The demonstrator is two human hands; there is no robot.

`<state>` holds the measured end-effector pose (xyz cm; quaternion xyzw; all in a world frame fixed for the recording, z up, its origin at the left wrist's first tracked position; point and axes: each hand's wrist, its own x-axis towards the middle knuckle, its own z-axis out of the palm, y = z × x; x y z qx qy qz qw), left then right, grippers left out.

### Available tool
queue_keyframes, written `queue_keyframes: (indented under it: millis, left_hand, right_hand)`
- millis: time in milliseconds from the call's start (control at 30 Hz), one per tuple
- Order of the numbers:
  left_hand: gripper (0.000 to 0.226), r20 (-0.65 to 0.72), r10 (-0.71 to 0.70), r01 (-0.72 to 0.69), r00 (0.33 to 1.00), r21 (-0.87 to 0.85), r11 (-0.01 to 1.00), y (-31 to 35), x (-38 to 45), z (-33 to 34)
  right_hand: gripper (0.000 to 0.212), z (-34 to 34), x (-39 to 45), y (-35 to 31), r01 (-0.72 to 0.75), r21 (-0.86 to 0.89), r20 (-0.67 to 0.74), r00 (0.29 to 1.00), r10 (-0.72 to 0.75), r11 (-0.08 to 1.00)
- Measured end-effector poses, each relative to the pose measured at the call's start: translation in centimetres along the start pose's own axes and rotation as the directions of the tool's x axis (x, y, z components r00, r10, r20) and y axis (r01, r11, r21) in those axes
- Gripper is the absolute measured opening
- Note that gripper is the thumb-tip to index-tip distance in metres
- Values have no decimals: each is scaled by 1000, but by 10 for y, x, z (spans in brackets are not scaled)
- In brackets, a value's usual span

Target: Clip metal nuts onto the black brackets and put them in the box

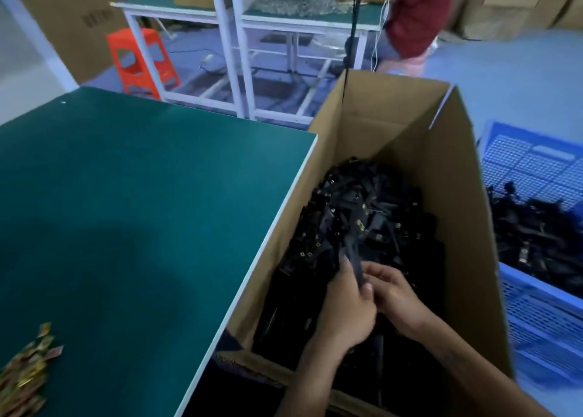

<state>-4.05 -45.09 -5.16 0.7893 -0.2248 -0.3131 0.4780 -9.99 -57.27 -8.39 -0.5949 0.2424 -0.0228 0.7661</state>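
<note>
Cardboard box (353,126) of black brackets; left hand (345,306) and right hand (394,293) together pinch one bracket (355,260) above its near edge.

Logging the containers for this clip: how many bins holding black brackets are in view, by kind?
Cardboard box: 1, beside the green table, both hands over it holding a black bracket.
Blue plastic crate: 1.
Total: 2.

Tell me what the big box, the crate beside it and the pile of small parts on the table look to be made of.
Box: brown corrugated cardboard, matte, with folded flaps.
Crate: blue moulded plastic, judging by its perforated lattice walls.
Parts pile: probably plated metal, from the gold-toned glints; blur leaves this uncertain.
Table: matte green mat surface with a white edge.
</note>
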Motion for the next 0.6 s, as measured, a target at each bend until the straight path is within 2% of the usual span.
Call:
queue_keyframes:
  millis: [67,133,233,300,367,433,500,533,600]
  left_hand:
    - [59,90,-159,166,983,-69,984,-9,23,28]
    - [47,110,-247,260,963,-131,957,-23,39,48]
    - [40,199,-333,360,922,-116,926,-43,45,70]
    - [41,244,-365,395,898,-83,915,-51,40,74]
    - [40,244,-408,432,880,-51,900,-58,31,72]
    - [38,224,-436,448,872,-2,894,-62,32,62]
    - [37,215,-437,443,873,19,896,-58,33,50]
    - [36,215,-422,427,881,23,904,-53,29,45]
    - [36,158,-393,390,906,51,919,-49,17,44]
  right_hand:
    - [29,-11,1,26,-30,46,-187,982,38,998]
    - [34,-13,3,45,-72,89,-359,928,99,993]
    - [28,-16,8,64,-162,161,-484,846,221,973]
    - [28,-19,11,68,-170,169,-524,819,235,971]
    - [23,-22,14,72,-193,69,-568,799,197,979]
    - [15,-25,19,70,-287,-87,-638,752,168,954]
    - [15,-29,22,65,-449,-284,-696,704,140,847]
    - [19,-39,24,67,-484,-358,-719,689,94,799]
    - [36,-67,19,75,-426,-468,-762,638,-110,774]
